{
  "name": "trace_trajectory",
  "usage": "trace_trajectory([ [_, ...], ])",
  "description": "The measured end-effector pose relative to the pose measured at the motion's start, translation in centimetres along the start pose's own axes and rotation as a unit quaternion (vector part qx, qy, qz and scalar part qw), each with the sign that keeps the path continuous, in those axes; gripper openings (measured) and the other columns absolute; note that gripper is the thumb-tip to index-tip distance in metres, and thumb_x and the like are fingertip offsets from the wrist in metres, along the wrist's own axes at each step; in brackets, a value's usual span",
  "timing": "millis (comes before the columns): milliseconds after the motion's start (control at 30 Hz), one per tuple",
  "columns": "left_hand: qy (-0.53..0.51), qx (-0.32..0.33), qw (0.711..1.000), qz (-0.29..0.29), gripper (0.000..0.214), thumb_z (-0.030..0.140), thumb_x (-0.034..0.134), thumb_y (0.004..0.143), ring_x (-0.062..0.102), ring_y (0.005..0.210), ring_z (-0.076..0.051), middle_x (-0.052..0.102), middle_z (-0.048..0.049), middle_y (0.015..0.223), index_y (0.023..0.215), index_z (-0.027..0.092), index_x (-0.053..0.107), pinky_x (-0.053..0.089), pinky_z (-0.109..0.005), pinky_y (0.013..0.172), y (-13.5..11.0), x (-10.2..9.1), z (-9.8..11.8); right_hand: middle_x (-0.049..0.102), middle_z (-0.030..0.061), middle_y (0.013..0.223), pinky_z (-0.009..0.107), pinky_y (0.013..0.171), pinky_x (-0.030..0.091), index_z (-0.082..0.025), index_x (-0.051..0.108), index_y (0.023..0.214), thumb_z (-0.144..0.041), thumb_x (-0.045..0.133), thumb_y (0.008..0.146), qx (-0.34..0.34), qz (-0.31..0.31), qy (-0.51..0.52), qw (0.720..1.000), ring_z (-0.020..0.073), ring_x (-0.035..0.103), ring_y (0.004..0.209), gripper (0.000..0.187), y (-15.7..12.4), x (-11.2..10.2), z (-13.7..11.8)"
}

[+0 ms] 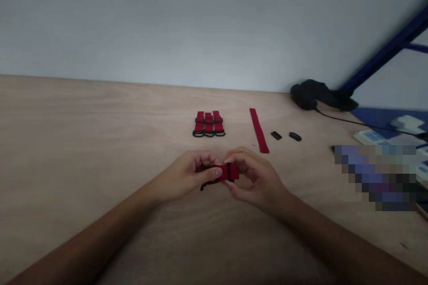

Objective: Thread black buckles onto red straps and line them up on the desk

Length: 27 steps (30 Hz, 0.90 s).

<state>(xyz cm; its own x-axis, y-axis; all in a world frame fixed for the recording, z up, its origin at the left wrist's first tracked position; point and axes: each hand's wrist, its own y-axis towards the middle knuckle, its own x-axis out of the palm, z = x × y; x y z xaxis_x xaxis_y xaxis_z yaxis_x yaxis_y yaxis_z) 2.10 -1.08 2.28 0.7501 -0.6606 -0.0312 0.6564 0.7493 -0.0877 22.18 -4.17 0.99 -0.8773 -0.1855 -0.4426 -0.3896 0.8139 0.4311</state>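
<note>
Between my two hands is a short red webbing strap [220, 173] with a black slide buckle [228, 172] on it. My left hand [192, 176] pinches the strap left of the buckle, thumb on top. A black ring or hook end [203, 186] pokes out below that thumb. My right hand [256, 178] closes around the buckle and the strap's right end, fingers behind and thumb below. Farther back lie three red straps [208, 124] side by side, each with a black slider and a black D-ring. The fingers hide part of the held strap.
A loose red strip [259, 130] lies right of the three straps. Beside it are a small black slider [276, 135] and a black ring [295, 136]. A black corded device [304, 95] rests by the wall. A pixelated patch covers something at right.
</note>
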Motion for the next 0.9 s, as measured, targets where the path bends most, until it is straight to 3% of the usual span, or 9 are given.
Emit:
trace_trajectory([
  [100, 0.019, -0.006, 1.000, 0.011, 0.016, 0.029, 0.061, 0.085, 0.054, 0.064, -0.010, 0.063, -0.0006, 0.074, 0.085, 0.013, 0.063, 0.039, -0.021, 0.058, 0.1, 0.3, -0.3, 0.052, 0.0037, 0.090, 0.025, 0.062, 0.051, -0.020, 0.060, 0.092, -0.012, 0.067, 0.068, -0.001, 0.033, -0.068, 0.997, 0.0152, 0.056, 0.077, 0.026, 0.1, 0.0, -0.4],
  [267, 0.013, 0.000, 1.000, 0.003, 0.017, 0.029, 0.057, 0.087, 0.054, 0.065, -0.011, 0.061, -0.0003, 0.073, 0.082, 0.013, 0.059, 0.043, -0.022, 0.061, 0.1, 0.5, -0.8, 0.054, -0.0035, 0.067, 0.020, 0.048, 0.041, -0.020, 0.058, 0.100, -0.017, 0.064, 0.076, 0.063, -0.007, -0.066, 0.996, 0.0093, 0.047, 0.053, 0.025, -0.2, 0.4, -0.3],
  [433, 0.054, 0.033, 0.997, 0.038, 0.016, 0.027, 0.055, 0.088, 0.058, 0.071, -0.013, 0.062, -0.0012, 0.075, 0.077, 0.014, 0.058, 0.046, -0.024, 0.067, 0.0, 0.7, -1.0, 0.067, 0.0018, 0.078, 0.024, 0.060, 0.054, -0.020, 0.056, 0.108, -0.022, 0.063, 0.083, 0.036, 0.051, -0.101, 0.993, 0.0136, 0.064, 0.064, 0.026, -0.2, 0.3, -0.1],
  [633, 0.170, 0.090, 0.979, 0.070, 0.024, 0.028, 0.051, 0.092, 0.059, 0.073, -0.014, 0.065, -0.0037, 0.078, 0.079, 0.013, 0.063, 0.047, -0.024, 0.067, -0.1, 1.2, -0.6, 0.074, 0.0096, 0.098, 0.030, 0.078, 0.059, -0.019, 0.063, 0.107, -0.012, 0.051, 0.088, -0.110, 0.069, -0.283, 0.950, 0.0189, 0.071, 0.086, 0.023, -0.1, 0.0, 0.4],
  [733, 0.136, 0.097, 0.981, 0.103, 0.017, 0.027, 0.053, 0.092, 0.062, 0.073, -0.014, 0.066, -0.0025, 0.078, 0.100, 0.015, 0.061, 0.050, -0.026, 0.068, 0.0, 1.1, -1.1, 0.074, 0.0108, 0.099, 0.031, 0.081, 0.060, -0.018, 0.065, 0.107, -0.010, 0.051, 0.089, -0.133, 0.068, -0.310, 0.939, 0.0203, 0.071, 0.089, 0.025, -0.2, -0.1, 0.8],
  [800, 0.127, 0.116, 0.978, 0.118, 0.028, 0.025, 0.056, 0.091, 0.064, 0.075, -0.015, 0.067, -0.0021, 0.082, 0.118, 0.018, 0.055, 0.052, -0.026, 0.070, 0.1, 0.9, -1.6, 0.074, 0.0112, 0.099, 0.032, 0.081, 0.060, -0.018, 0.065, 0.108, -0.010, 0.050, 0.089, -0.136, 0.065, -0.320, 0.935, 0.0209, 0.071, 0.090, 0.026, -0.2, -0.1, 1.0],
  [900, 0.217, 0.187, 0.950, 0.126, 0.021, 0.021, 0.053, 0.092, 0.064, 0.085, -0.015, 0.066, -0.0064, 0.094, 0.110, 0.018, 0.063, 0.053, -0.026, 0.074, 0.1, 0.6, -1.6, 0.073, 0.0115, 0.099, 0.032, 0.080, 0.060, -0.018, 0.064, 0.108, -0.011, 0.048, 0.090, -0.123, 0.065, -0.322, 0.936, 0.0209, 0.071, 0.089, 0.025, -0.3, -0.1, 1.1],
])
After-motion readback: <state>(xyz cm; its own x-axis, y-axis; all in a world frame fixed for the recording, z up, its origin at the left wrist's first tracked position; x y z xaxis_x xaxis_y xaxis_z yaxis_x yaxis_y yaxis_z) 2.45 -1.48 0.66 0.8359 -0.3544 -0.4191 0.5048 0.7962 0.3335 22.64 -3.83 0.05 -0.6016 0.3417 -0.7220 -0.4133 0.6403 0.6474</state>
